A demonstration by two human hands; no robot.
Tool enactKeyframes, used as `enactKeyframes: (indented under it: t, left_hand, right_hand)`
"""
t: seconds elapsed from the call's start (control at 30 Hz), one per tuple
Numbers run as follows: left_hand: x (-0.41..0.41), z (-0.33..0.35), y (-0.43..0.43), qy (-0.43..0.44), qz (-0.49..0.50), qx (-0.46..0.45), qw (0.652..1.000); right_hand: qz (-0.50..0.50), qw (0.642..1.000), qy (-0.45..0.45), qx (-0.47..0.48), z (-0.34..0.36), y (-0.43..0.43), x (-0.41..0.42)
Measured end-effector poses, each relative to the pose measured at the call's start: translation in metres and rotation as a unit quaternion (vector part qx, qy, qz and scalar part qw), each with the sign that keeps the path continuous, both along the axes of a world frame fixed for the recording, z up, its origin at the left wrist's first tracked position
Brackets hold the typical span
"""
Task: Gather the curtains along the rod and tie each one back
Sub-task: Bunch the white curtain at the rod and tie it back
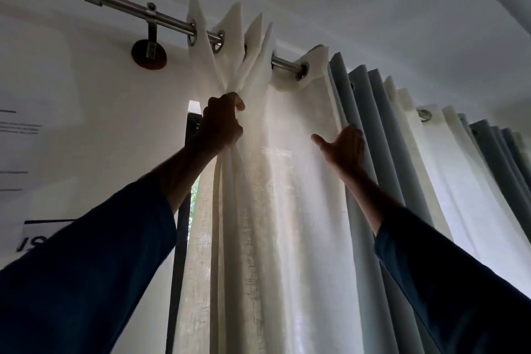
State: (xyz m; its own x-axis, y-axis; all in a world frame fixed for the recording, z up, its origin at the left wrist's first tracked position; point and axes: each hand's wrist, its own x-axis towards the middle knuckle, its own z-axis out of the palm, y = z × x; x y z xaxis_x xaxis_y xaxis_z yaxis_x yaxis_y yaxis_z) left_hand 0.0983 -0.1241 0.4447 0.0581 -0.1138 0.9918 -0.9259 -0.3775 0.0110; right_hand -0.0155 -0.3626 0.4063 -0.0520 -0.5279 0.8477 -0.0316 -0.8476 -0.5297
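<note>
Head view, looking up: a metal rod (172, 21) runs across the wall on a round-based bracket (149, 50), and the white curtain (273, 210) hangs from it by metal eyelets (192, 36). The left hand (222, 122) is closed tight on that curtain just below the rod, fingers curled round several folds bunched together — above the fist the top edge fans out in sharp peaks, and below it the cloth falls in a narrow gather. To the right of the fist the curtain spreads flat and glows with daylight. The right hand (344, 149) is spread wide and holds nothing, thumb stuck out to the left, palm laid on the cloth where the white curtain meets the grey-blue curtain (376, 129); its fingertips are partly hidden at that fold. More white and grey-blue folds hang further right along the rod. Both arms wear dark blue sleeves (94, 267). Left of the gathered cloth a dark window frame (181, 238) shows — and a printed sheet (31, 234) hangs on the wall.
</note>
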Motion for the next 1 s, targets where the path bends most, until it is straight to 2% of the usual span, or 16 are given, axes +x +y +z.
enactKeyframes:
  t: [0.1,0.2,0.37,0.5,0.63,0.7,0.77,0.87,0.93,1.0]
  left_hand:
    - [0.000,-0.001,0.002,-0.008,0.013,0.006,1.000]
    - [0.000,-0.001,0.002,-0.011,0.023,0.007,1.000]
    - [-0.005,-0.005,-0.003,-0.008,0.035,0.005,0.999]
    - [-0.005,-0.009,-0.007,-0.016,0.035,-0.003,0.999]
    - [-0.010,-0.012,-0.005,-0.033,0.024,-0.015,0.999]
    - [-0.014,-0.017,-0.001,-0.050,0.018,-0.008,0.999]
    - [-0.017,-0.024,0.004,-0.050,0.005,0.003,0.999]
    - [-0.018,-0.044,0.009,-0.014,-0.006,0.018,1.000]
    - [-0.021,-0.066,0.011,0.018,-0.026,0.020,0.999]
    - [-0.024,-0.087,0.013,0.056,-0.069,-0.004,0.996]
  right_hand:
    - [-0.044,0.998,-0.037,0.024,0.014,-0.003,0.005]
    - [-0.081,0.996,-0.017,0.019,0.017,-0.002,0.006]
    - [-0.079,0.983,-0.086,-0.144,0.006,0.017,0.012]
    - [-0.123,0.942,-0.084,-0.301,0.004,0.053,0.025]
    - [-0.073,0.938,-0.052,-0.335,0.013,0.110,0.035]
    - [-0.038,0.946,-0.049,-0.317,0.016,0.136,0.040]
    - [0.070,0.961,-0.087,-0.253,0.014,0.149,0.040]
    - [0.196,0.957,-0.135,-0.167,-0.013,0.148,0.039]
    - [0.219,0.962,-0.101,-0.126,-0.046,0.145,0.039]
    - [0.289,0.954,-0.050,-0.061,-0.084,0.145,0.038]
